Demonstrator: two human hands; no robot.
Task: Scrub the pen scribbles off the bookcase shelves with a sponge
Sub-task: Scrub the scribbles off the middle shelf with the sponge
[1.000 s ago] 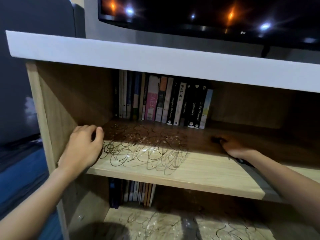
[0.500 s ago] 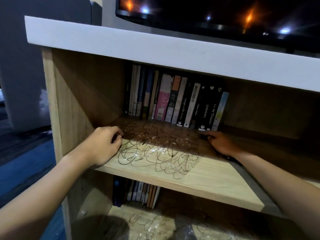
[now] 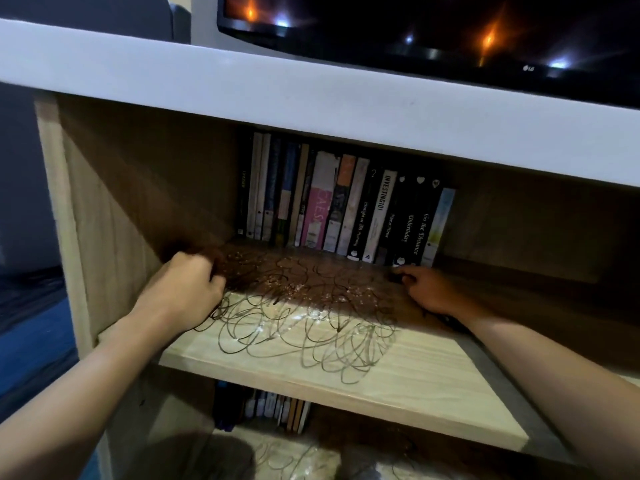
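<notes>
Black pen scribbles (image 3: 298, 323) loop across the light wooden middle shelf (image 3: 398, 382), with shiny wet specks among them. My left hand (image 3: 183, 292) sits at the scribbles' left edge against the side panel. Its fingers are curled, and shadow hides whether it holds anything. At the right edge of the scribbles lies my right hand (image 3: 431, 291), its fingers over a small dark sponge (image 3: 394, 277) that is mostly covered. More scribbles (image 3: 291, 459) mark the lower shelf.
A row of upright books (image 3: 346, 209) fills the back of the middle shelf, close behind both hands. The white top board (image 3: 311, 109) overhangs the opening, with a dark TV (image 3: 450, 36) above it. More books (image 3: 273, 408) stand on the lower shelf.
The view has moved closer and to the left. My right hand has slid left along the shelf towards the scribbles. My left hand stays at their left edge.
</notes>
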